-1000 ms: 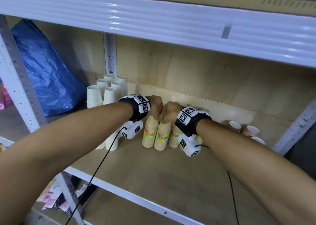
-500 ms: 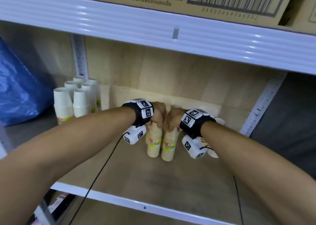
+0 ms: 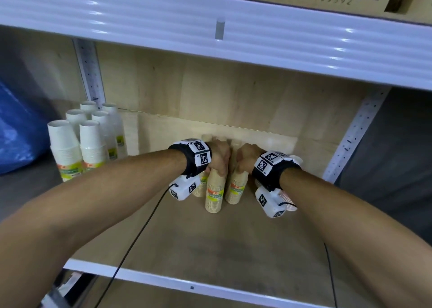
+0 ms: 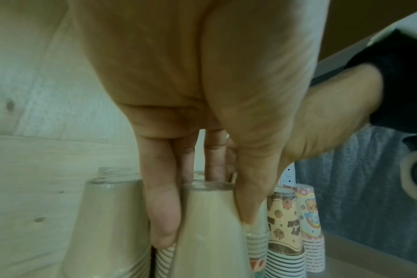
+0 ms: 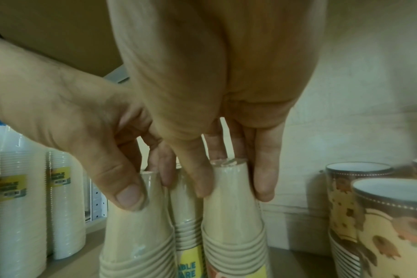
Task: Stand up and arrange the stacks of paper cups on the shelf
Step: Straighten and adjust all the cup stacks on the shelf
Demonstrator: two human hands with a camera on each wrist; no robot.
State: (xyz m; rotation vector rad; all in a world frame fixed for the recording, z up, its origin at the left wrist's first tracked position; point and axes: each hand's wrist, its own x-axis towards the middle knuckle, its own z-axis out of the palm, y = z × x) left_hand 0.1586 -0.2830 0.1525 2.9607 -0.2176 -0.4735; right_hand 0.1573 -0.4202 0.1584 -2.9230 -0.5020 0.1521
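Paper cup stacks, tan and wrapped in clear film, stand upside down mid-shelf near the back panel. In the head view the left hand (image 3: 218,159) and right hand (image 3: 245,159) each clasp the top of one: the left tan stack (image 3: 214,190) and the right tan stack (image 3: 236,186), side by side on the shelf (image 3: 210,242). White cup stacks (image 3: 88,144) stand well apart at the left.

In the left wrist view, thumb and fingers (image 4: 163,206) pinch the narrow top of the stack (image 4: 210,235); patterned stacks (image 4: 283,231) stand just beyond.

In the right wrist view, the fingers (image 5: 264,175) curl round their stack's top (image 5: 231,212), with a patterned stack (image 5: 393,225) close at the right.

Gripped so high, the stacks may well tip; they are probably best slid upright and slowly, kept touching, into line with their neighbours.
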